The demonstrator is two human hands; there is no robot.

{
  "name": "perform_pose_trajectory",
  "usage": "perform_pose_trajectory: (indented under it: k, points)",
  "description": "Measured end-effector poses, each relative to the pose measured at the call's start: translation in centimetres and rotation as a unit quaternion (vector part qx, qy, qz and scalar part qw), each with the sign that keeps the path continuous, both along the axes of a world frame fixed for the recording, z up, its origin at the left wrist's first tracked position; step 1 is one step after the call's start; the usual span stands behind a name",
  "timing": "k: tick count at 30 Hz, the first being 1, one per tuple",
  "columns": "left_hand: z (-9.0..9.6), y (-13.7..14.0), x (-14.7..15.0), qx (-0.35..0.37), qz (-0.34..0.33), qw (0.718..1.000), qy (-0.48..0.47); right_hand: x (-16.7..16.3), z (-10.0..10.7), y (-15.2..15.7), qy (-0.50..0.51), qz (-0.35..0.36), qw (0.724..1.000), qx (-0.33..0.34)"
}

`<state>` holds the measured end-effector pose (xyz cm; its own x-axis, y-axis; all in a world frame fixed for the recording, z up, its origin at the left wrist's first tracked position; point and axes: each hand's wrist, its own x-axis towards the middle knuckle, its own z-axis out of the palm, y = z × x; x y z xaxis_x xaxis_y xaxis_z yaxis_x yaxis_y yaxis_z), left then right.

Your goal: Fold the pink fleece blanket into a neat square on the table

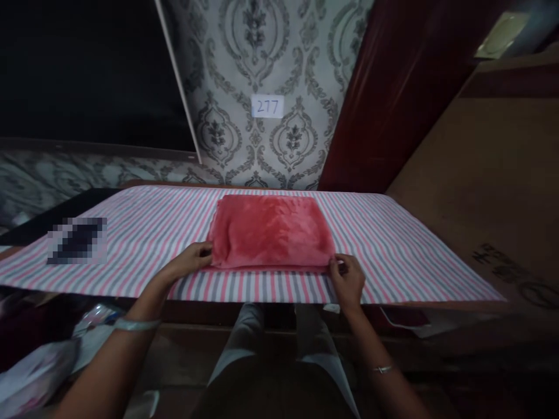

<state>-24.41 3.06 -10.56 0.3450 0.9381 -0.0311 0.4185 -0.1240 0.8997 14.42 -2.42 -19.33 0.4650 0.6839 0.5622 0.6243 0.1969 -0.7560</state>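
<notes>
A plush red cloth [273, 230], folded into a flat rectangle, lies on a striped tablecloth [375, 244]. It looks like a small blanket or towel; I cannot tell which. At its near left corner, my left hand [193, 259] pinches the edge between thumb and fingers. My right hand [348, 278] grips the near right corner the same way, with the fingers curled. The near edge shows stacked layers between the two hands. Beneath my hands the cloth's underside is hidden.
A dark screen [87, 75] stands at the back left. A pixelated dark patch [77, 241] covers something on the left of the table. A large cardboard box [493, 174] borders the right side. Bags [39, 372] lie below on the left. A paper marked 277 [267, 106] hangs on the wall.
</notes>
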Motion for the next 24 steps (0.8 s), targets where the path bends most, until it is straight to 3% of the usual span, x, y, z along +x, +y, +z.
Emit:
perform_pose_trajectory:
  k: [6,11,16,19,24]
  points:
    - [-0.5,-0.7,-0.7,-0.035,-0.003,0.998,-0.057,0.2,-1.2,-0.2,0.159,0.038,0.984,-0.073]
    - [-0.3,-0.6,-0.8,-0.007,-0.048,0.999,-0.023,-0.3,-1.1,0.0,0.243,0.070,0.965,-0.073]
    - [-0.6,-0.4,-1.7,0.058,0.021,0.995,-0.081,-0.4,0.6,-0.3,0.313,0.052,0.947,-0.050]
    - [-1.3,-0.8,-2.5,0.059,0.053,0.991,-0.106,-0.1,0.9,-0.5,0.316,0.052,0.946,-0.057]
    - [-2.3,-1.7,-2.8,0.038,0.044,0.995,-0.078,0.3,-0.3,-0.3,0.290,0.072,0.950,-0.091]
